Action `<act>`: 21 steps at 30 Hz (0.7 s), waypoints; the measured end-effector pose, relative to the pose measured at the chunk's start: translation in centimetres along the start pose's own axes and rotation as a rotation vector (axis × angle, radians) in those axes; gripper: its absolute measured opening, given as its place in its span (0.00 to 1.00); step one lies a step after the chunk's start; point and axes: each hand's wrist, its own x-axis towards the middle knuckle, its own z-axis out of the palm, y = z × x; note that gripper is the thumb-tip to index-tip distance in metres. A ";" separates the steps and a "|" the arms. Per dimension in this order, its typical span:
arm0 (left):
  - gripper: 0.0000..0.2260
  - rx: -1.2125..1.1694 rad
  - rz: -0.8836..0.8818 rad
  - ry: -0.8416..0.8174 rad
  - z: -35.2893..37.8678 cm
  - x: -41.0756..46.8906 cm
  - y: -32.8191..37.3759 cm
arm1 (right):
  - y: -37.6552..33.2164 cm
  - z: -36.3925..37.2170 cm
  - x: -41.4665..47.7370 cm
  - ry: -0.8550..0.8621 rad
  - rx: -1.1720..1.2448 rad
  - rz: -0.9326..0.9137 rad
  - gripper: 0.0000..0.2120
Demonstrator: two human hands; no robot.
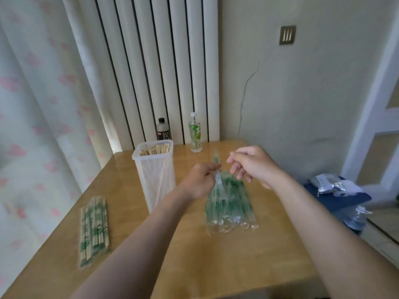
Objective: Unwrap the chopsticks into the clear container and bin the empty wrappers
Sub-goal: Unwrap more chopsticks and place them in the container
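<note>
My left hand (pixel 199 180) pinches a thin clear wrapper with green print (pixel 216 167), held upright above the table. My right hand (pixel 251 166) hovers just to the right of it with loosely curled fingers, holding nothing. Under both hands lies a pile of empty clear-and-green wrappers (pixel 232 203). The tall clear container (pixel 156 175) stands left of my hands, with bare wooden chopsticks upright inside. A bundle of still-wrapped chopsticks (pixel 94 228) lies flat near the table's left edge.
The wooden table (pixel 216 266) sits against a white radiator. A dark soda bottle (pixel 163 129) and a clear green-labelled bottle (pixel 195 134) stand at the back. A blue bin with crumpled plastic (pixel 339 195) sits on the floor to the right. A curtain hangs left.
</note>
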 end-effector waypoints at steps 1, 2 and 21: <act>0.19 -0.022 -0.028 -0.025 0.5 0.5 -0.2 | 1.6 -0.3 0.3 0.057 -0.008 0.030 0.12; 0.19 -0.036 -0.041 -0.035 1.0 0.9 -0.3 | 3.4 -0.4 0.7 0.110 -0.017 0.062 0.12; 0.15 0.434 -0.154 0.023 7.5 8.4 -3.0 | 17.0 1.1 2.4 0.249 -0.176 0.095 0.20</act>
